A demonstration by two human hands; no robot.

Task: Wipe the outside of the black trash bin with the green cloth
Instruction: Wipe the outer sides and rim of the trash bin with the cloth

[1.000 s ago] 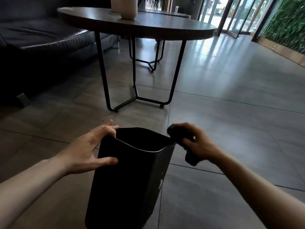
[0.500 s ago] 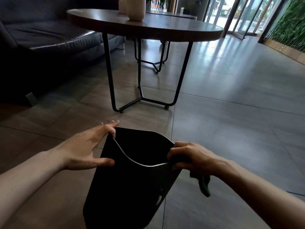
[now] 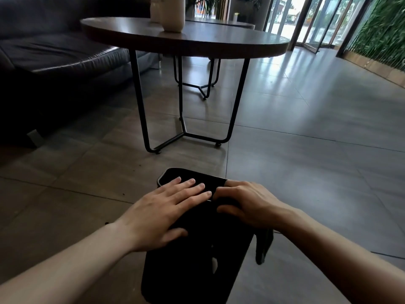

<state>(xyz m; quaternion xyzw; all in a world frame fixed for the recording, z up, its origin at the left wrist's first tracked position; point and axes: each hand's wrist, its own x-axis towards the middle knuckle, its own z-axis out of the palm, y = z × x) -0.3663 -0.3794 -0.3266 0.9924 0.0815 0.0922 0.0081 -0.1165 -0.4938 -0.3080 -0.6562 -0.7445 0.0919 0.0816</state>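
Black trash bin [image 3: 192,255] on grey floor tiles [image 3: 306,150]; dark green cloth [image 3: 264,246] hanging at its right; brown round table [image 3: 197,40] with black legs beyond.

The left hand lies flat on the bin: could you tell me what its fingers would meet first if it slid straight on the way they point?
Probably the right hand. The left hand points up and to the right across the black bin, and its fingertips already lie almost against the right hand's knuckles; depth is unclear.

Lobby lounge, leather sofa [image 3: 54,55], round table [image 3: 186,40], glass doors [image 3: 317,20]
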